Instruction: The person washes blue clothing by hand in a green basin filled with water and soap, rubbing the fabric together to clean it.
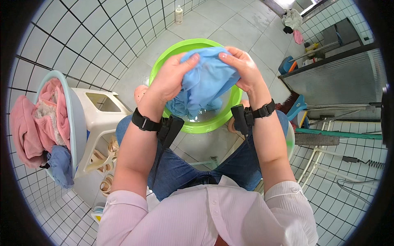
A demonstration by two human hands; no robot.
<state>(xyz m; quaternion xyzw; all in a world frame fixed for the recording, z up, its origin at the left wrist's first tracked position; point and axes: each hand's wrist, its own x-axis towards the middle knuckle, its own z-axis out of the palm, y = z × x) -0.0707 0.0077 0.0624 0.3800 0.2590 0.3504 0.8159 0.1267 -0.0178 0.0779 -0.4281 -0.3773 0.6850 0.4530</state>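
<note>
A wet light-blue cloth garment point(209, 77) is stretched between my hands above a bright green plastic basin point(197, 127). My left hand point(172, 73) grips its left upper edge, thumb on top. On the other side, my right hand point(241, 69) pinches the upper right edge between thumb and fingers. The lower part of the garment hangs down into the basin, where some water point(207, 116) with a few suds shows. Most of the basin's inside is hidden behind the cloth and my hands. Black straps with small devices circle both wrists.
To the left, a pale blue tub point(75, 123) of pink and blue clothes point(46, 123) stands by a white plastic stool point(103, 106). A pump bottle point(178, 15) is against the tiled wall. On the right are a blue dustpan point(296, 107), a broom and a metal rack point(315, 153).
</note>
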